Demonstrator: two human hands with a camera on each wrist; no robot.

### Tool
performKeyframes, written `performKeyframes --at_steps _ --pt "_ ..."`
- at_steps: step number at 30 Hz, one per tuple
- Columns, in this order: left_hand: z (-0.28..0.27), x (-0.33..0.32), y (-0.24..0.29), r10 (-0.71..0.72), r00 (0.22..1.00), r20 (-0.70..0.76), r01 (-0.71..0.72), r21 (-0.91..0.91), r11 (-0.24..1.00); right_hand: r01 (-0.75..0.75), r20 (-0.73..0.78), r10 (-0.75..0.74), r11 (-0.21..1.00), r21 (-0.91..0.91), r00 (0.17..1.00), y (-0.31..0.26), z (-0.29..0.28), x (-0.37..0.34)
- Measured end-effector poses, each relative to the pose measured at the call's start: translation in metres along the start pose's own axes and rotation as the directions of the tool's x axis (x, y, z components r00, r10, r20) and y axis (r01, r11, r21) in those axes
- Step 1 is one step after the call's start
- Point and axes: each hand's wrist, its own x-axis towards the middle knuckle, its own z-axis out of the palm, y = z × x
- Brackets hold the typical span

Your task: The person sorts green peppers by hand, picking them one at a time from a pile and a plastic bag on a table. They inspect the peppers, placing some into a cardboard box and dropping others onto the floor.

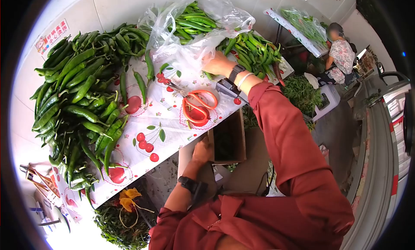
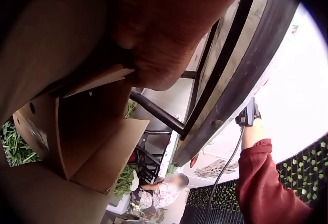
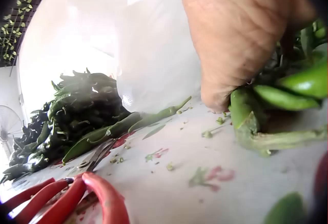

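My right hand (image 1: 218, 63) is down on the table at the front edge of a clear plastic bag (image 1: 166, 49) that has green peppers (image 1: 194, 22) inside. The edge of the hand touches the tabletop beside a pepper (image 3: 243, 113) in the right wrist view; its fingers are hidden. Below the table edge, my left hand (image 1: 202, 150) grips the side of an open cardboard box (image 1: 240, 142). A box flap (image 2: 97, 80) runs in under that hand in the left wrist view. Orange-handled scissors (image 1: 199, 105) lie on the table, blades pointing toward the bag.
A large heap of green peppers (image 1: 82, 90) covers the table's left side. A smaller pile (image 1: 250, 53) lies right of the bag. Leafy greens (image 1: 298, 94) stand beyond the table's right edge, near a white container (image 1: 328, 103). A seated person (image 1: 341, 55) is at the back right.
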Motion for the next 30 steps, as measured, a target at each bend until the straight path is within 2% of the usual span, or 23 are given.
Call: performKeyframes --at_steps 2,7,11,15,18,19,21,22,23,24,25,26,27,29,30 --pt "0.001 0.001 -0.001 -0.002 1.0 0.004 0.002 -0.01 1.0 0.031 -0.075 -0.027 0.998 0.046 0.997 0.002 -0.007 -0.016" --pt "0.0 0.001 0.008 0.047 0.998 0.039 -0.048 0.01 0.999 0.047 -0.094 -0.037 0.993 0.105 0.995 0.015 -0.015 -0.044" --pt "0.005 -0.001 0.004 0.025 0.999 0.038 -0.024 -0.009 1.0 0.046 -0.147 -0.026 0.99 0.135 0.989 0.029 -0.011 -0.057" --pt "0.002 -0.001 0.01 0.041 0.999 0.021 -0.041 -0.03 0.999 0.121 -0.175 -0.081 0.965 0.234 0.981 0.033 -0.014 -0.062" --pt "0.002 0.001 0.011 0.013 0.999 0.032 -0.013 -0.005 1.0 0.226 -0.41 -0.124 0.951 0.21 0.903 0.036 -0.024 -0.071" --pt "0.002 0.001 0.009 -0.004 0.999 0.038 0.003 0.021 1.0 0.209 -0.474 -0.085 0.954 0.216 0.876 0.031 -0.035 -0.078" --pt "0.003 0.002 0.004 -0.011 0.998 0.062 0.009 0.029 1.0 0.124 -0.483 0.044 0.942 0.311 0.875 0.031 -0.061 -0.099" --pt "0.002 0.002 0.006 0.001 0.998 0.057 -0.003 0.025 1.0 0.063 -0.526 0.137 0.937 0.344 0.84 0.037 -0.065 -0.106" --pt "0.001 0.002 0.008 0.013 0.999 0.051 -0.014 0.019 1.0 -0.084 -0.494 0.268 0.928 0.363 0.827 0.045 -0.074 -0.12" --pt "0.001 0.002 0.009 0.01 0.999 0.052 -0.012 0.035 0.999 -0.05 -0.575 0.258 0.935 0.351 0.777 0.075 -0.069 -0.127" --pt "0.001 0.002 0.009 0.009 0.998 0.057 -0.011 0.031 0.999 -0.084 -0.555 0.374 0.875 0.476 0.743 0.087 -0.073 -0.139" --pt "0.002 0.003 0.008 0.012 0.998 0.057 -0.014 0.034 0.999 -0.188 -0.532 0.475 0.842 0.505 0.701 0.108 -0.072 -0.151" --pt "0.002 0.003 0.008 0.016 0.998 0.057 -0.018 0.037 0.999 -0.274 -0.448 0.613 0.74 0.615 0.65 0.112 -0.08 -0.165" --pt "0.004 0.004 0.007 0.015 0.998 0.058 -0.016 0.03 0.999 -0.242 -0.465 0.679 0.678 0.694 0.569 0.144 -0.074 -0.183" --pt "0.004 0.004 0.009 0.016 0.998 0.054 -0.018 0.028 0.999 -0.246 -0.462 0.678 0.678 0.692 0.571 0.145 -0.078 -0.188"
